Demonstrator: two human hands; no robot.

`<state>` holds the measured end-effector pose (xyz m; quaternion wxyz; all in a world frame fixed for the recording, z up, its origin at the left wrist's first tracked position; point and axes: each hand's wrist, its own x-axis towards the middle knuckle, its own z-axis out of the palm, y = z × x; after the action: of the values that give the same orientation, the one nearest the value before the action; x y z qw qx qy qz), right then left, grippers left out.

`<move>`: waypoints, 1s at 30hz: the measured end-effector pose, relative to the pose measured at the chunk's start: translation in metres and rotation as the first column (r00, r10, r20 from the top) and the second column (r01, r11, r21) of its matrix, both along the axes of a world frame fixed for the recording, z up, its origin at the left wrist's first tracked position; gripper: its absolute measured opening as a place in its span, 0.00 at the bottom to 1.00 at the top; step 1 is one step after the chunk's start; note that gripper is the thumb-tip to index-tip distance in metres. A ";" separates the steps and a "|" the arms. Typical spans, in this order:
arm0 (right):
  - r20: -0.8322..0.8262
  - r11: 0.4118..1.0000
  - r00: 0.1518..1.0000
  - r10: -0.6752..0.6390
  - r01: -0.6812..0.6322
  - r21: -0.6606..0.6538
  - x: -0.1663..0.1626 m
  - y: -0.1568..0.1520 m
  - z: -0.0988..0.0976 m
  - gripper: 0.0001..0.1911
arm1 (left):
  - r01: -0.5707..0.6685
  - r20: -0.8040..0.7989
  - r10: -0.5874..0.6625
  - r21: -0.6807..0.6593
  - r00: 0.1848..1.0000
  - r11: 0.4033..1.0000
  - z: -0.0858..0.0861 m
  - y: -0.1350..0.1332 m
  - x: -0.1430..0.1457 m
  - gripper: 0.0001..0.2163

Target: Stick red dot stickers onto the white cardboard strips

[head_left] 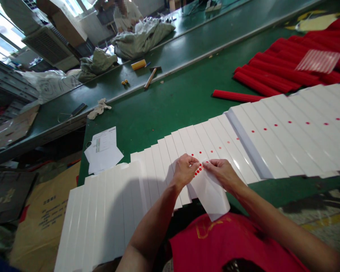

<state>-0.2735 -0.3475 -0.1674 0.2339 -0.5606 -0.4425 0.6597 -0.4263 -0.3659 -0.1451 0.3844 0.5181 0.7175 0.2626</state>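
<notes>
Holds a white sticker sheet [211, 194] over the near part of a row of white panels [161, 166], in front of the body; carries small red dots [197, 172] in short lines near the sheet's upper edge, and bends toward the lap at the lower end; clamps the left grip [184, 169] together on the sheet's upper left edge, close beside the dots; clamps the right grip [221, 172] on the upper right edge, thumb and fingers pressed together, near the left fingertips; cannot tell whether a loose dot sits between any fingertips; spreads beneath and to both sides in overlapping panels, running from lower left to upper right along the bench [164, 102]; bears single red spots [265, 129] in a line, one to a panel, from just beyond the hands to the far right, a few of them paler; stacks red tubes [272, 71] behind the panels at upper right, with a striped piece [319, 61] on top and one separate red bar [235, 96] in front; shows papers [103, 149] at the bench's left end; farther off, holds a hammer [150, 77], a yellow roll [138, 65] and a bulky sack [143, 36] near a seated co-worker [126, 17].
</notes>
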 end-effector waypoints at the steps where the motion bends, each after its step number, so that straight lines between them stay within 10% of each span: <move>1: 0.002 1.000 1.000 -0.003 0.003 -0.001 -0.001 0.000 0.000 0.21 | -0.006 0.025 0.006 -0.004 1.000 1.000 0.000 0.000 -0.001 0.03; 6: -0.023 0.999 0.999 -0.027 0.026 -0.047 -0.001 0.000 -0.003 0.21 | -0.123 0.152 0.125 -0.022 0.980 0.992 -0.016 -0.002 -0.028 0.04; 14: -0.073 0.990 0.996 -0.045 0.035 -0.137 -0.006 -0.001 0.001 0.20 | -0.209 -0.237 0.195 -0.036 0.952 0.977 -0.051 -0.009 -0.069 0.05; 27: -0.106 0.987 0.994 -0.034 0.017 -0.157 -0.010 -0.002 0.009 0.18 | -0.110 -0.640 0.148 0.099 0.754 0.989 -0.053 -0.020 -0.055 0.07; 30: -0.102 0.990 0.994 -0.036 0.021 -0.139 -0.013 -0.003 0.012 0.19 | -0.188 -0.550 0.186 0.053 0.814 0.981 -0.042 -0.025 -0.052 0.05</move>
<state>-0.2864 -0.3505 -0.1559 0.2269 -0.5463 -0.3751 0.7137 -0.4788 -0.3905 -0.1874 0.1346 0.4979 0.8457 0.1370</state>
